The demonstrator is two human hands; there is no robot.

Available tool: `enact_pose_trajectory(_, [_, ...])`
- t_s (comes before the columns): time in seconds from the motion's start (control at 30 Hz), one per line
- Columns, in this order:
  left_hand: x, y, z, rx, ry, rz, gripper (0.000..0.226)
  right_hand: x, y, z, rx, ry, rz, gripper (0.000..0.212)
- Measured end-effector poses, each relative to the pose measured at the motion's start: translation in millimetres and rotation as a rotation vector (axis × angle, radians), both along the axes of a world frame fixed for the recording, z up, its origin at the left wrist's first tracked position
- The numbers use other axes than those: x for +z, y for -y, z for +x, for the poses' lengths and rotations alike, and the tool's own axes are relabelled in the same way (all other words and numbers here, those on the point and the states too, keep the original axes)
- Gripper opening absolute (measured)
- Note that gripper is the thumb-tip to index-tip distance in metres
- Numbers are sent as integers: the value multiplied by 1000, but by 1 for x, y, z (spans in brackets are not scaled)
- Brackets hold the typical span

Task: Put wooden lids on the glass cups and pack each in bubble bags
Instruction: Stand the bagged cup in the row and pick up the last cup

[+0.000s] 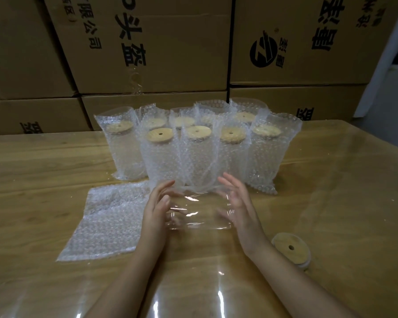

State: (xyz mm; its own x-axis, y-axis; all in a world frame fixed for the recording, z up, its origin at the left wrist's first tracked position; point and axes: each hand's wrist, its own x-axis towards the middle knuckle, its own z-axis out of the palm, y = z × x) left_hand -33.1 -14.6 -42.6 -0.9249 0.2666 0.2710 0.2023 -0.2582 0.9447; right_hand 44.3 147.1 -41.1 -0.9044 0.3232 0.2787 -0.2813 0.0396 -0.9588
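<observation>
A clear glass cup (pixel 199 207) with no lid sits between my two hands just above the wooden table (pixel 331 180). My left hand (pixel 157 204) presses its left side and my right hand (pixel 238 203) its right side, fingers stretched forward and spread. A short stack of round wooden lids (pixel 291 249), each with a centre hole, lies to the right of my right forearm. Flat empty bubble bags (pixel 108 219) lie to the left of my left hand. Several lidded cups in bubble bags (pixel 198 154) stand upright in rows right behind the glass.
Large printed cardboard boxes (pixel 161 53) are stacked like a wall along the table's far edge. A glossy clear sheet covers the tabletop and reflects light near me.
</observation>
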Motion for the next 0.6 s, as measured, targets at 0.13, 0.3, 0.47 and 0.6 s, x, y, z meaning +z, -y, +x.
enact_pose_trajectory(0.13, [2, 1, -2, -74, 68, 58, 43, -5, 0, -3, 114, 117, -133, 56])
enact_pose_trajectory(0.3, [6, 7, 1, -117, 80, 96, 36, -7, -2, -6, 212, 212, -340, 58])
enact_pose_trajectory(0.47, [5, 14, 8, 103, -766, -300, 26, 1, -2, -8, 246, 406, -452, 40])
enact_pose_trajectory(0.6, [1, 4, 11, 230, -844, -366, 20, 3, -2, -5, 201, 317, -485, 37])
